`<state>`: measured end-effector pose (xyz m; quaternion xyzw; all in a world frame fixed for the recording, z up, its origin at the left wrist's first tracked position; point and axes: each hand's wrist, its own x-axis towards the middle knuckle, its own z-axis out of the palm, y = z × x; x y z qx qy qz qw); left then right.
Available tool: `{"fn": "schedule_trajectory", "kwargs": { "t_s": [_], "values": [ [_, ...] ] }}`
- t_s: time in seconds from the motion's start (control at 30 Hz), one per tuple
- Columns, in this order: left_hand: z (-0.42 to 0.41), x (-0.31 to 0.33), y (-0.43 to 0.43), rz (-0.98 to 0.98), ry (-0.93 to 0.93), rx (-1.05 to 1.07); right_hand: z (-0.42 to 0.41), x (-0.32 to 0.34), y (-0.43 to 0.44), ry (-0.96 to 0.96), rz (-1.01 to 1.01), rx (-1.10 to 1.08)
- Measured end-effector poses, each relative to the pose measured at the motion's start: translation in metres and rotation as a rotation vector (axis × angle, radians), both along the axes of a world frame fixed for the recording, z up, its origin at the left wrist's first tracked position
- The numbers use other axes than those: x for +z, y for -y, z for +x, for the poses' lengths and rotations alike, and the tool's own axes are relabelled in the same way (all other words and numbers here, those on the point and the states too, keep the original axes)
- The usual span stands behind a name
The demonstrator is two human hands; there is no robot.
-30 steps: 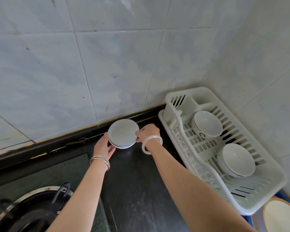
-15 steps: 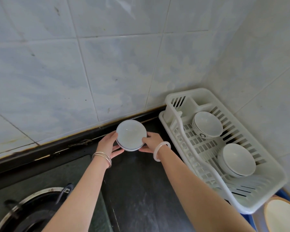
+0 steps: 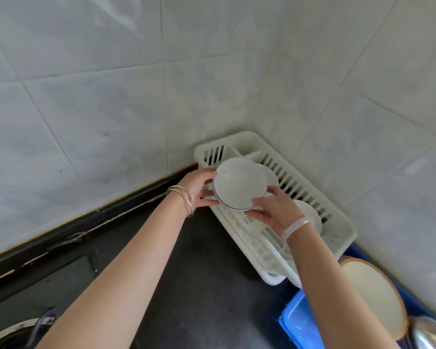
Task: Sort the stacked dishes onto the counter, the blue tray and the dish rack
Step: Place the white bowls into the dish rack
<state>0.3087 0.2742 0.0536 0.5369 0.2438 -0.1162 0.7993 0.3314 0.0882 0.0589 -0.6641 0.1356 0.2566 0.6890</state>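
Over the near-left end of the white dish rack (image 3: 337, 222), in the corner of the tiled walls, I hold a small stack of white bowls (image 3: 239, 183) in both hands. My left hand (image 3: 199, 188) clasps the stack on its left side, thumb at the upper rim and fingers curled under the lower edge; thin metal bangles (image 3: 184, 199) sit at that wrist. My right hand (image 3: 275, 209) clasps the lower right side, one finger laid on the rim of the top bowl and the others beneath; a pale bangle (image 3: 296, 227) circles that wrist. The stack is tilted, its open face turned toward me, and a dark line runs round the rim of the lowest bowl that shows. I cannot tell how many bowls are in the stack.

Inside the rack, a second white bowl (image 3: 271, 176) lies just behind the held stack and is largely hidden by it. A third white bowl (image 3: 310, 214) rests farther along the rack, partly behind my right wrist.

The rack stands on the dark counter (image 3: 199, 273). At the lower right, the blue tray (image 3: 297, 323) is near the rack's end. A brown-rimmed plate (image 3: 370, 295) stands tilted above it, and a metal vessel (image 3: 431, 333) shows at the frame's corner. A stove burner (image 3: 8, 333) shows at the lower left.
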Motion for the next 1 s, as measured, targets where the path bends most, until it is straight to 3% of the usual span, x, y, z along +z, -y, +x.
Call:
{"fn": "schedule_trajectory", "kwargs": {
  "t_s": [0.17, 0.4, 0.87, 1.0],
  "values": [
    [0.038, -0.001, 0.043, 0.122, -0.048, -0.112, 0.004, -0.016, 0.042, -0.046, 0.079, -0.154],
    [0.072, -0.025, 0.069, 0.248, -0.149, -0.275, 0.006, -0.054, 0.058, -0.151, 0.004, -0.264],
    [0.094, -0.05, 0.079, 0.585, -0.22, -0.496, 0.009, -0.099, 0.062, -0.139, -0.358, -0.024],
    [0.097, -0.051, 0.081, 0.667, -0.213, -0.555, 0.012, -0.102, 0.063, -0.144, -0.35, -0.041]
  ]
}}
